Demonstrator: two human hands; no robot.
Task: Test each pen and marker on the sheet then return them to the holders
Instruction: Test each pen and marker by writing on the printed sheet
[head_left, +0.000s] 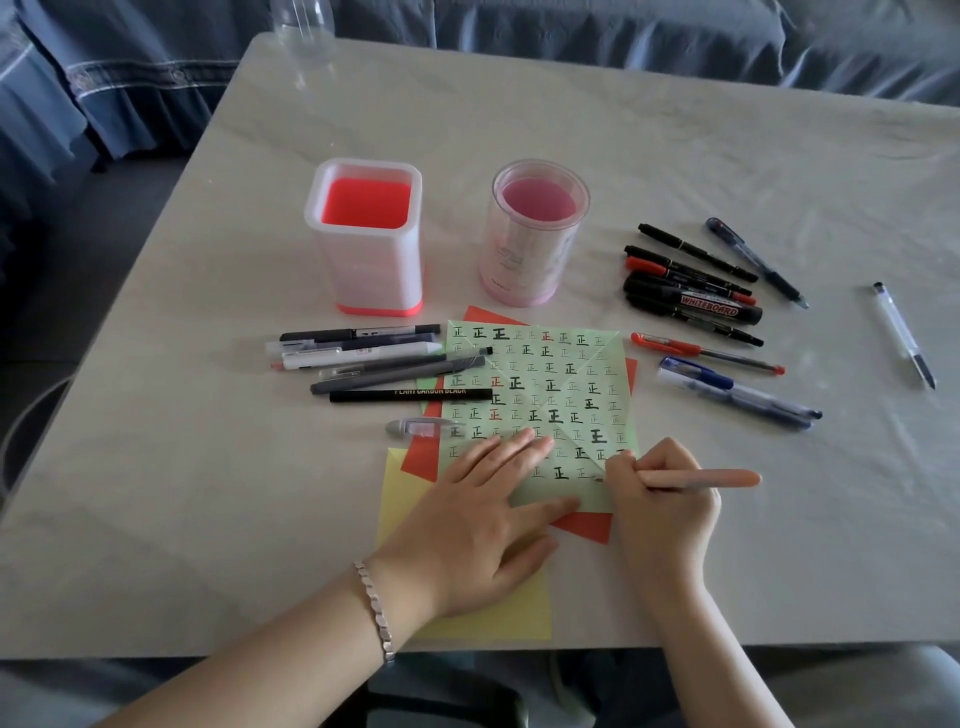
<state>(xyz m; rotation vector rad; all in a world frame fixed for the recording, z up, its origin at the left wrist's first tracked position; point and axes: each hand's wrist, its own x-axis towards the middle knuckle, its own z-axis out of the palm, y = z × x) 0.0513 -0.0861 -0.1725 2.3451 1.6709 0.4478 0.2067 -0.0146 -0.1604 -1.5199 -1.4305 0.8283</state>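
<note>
My right hand (660, 499) is pinching a peach pen (701, 479) low near the tip, which sits on the green sheet (545, 384) at its near right corner. My left hand (483, 519) lies flat, fingers spread, pinning that flimsy paper. The pen looks light, stiff and slick-bodied, so a low hold seems best.

holders (366, 260): 2; paper sheets (563, 358): 3; hands (467, 525): 2; pens and markers (410, 396): roughly eighteen, piles overlap
</note>
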